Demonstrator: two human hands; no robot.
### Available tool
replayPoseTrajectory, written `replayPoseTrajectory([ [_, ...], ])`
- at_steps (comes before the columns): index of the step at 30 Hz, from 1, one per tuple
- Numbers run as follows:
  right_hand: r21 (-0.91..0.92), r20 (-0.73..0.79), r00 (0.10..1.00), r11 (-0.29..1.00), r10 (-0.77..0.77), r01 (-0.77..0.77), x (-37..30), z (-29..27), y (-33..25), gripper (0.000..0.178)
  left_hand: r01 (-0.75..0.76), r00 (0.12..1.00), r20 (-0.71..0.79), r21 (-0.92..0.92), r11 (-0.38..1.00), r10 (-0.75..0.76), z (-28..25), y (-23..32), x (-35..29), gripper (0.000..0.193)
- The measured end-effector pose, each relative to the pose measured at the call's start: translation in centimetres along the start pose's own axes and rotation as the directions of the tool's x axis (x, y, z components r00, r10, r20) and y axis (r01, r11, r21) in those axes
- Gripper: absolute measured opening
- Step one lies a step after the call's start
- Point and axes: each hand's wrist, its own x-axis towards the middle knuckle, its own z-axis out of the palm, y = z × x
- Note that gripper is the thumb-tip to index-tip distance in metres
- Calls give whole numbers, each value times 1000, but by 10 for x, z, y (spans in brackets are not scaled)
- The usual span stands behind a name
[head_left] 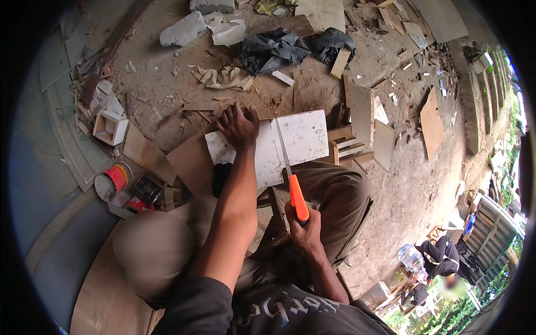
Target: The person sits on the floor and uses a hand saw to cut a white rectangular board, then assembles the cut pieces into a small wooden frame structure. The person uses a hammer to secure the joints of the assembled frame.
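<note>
A white, stained board (234, 153) lies across my bent legs. My left hand (239, 127) is flat on its far left part, fingers spread and reaching over the far edge. In my right hand (307, 230) is a handsaw (299, 196) with an orange handle, the fingers wrapped round the grip. Its narrow blade points away from me and crosses the board between the left part and the right part (306, 134). How deep the blade sits in the board cannot be made out.
Paint cans (117, 180) and a small wooden box (110, 127) stand at the left. Black plastic bags (273, 51), a cloth (223, 77) and concrete blocks (183, 29) lie beyond the board. Wooden panels (431, 124) are scattered rightward. Another person (441, 257) is at the far lower right.
</note>
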Motion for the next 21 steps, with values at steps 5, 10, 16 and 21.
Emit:
replayPoseTrajectory([
  [5,-19,48,998,999,44,-44,-7,-1,-5,21,15,1000,-6,16,1000,-15,1,0,0,47],
  [10,6,65,991,993,114,-115,-11,1,0,20,20,1000,18,6,1000,-20,0,0,0,47],
  [16,54,56,996,996,67,-70,-37,-10,-9,26,7,1000,-24,2,1000,-7,2,-2,1,45],
  [21,90,37,993,989,114,-117,-58,-15,0,23,23,1000,2,22,999,-23,-1,1,0,45],
])
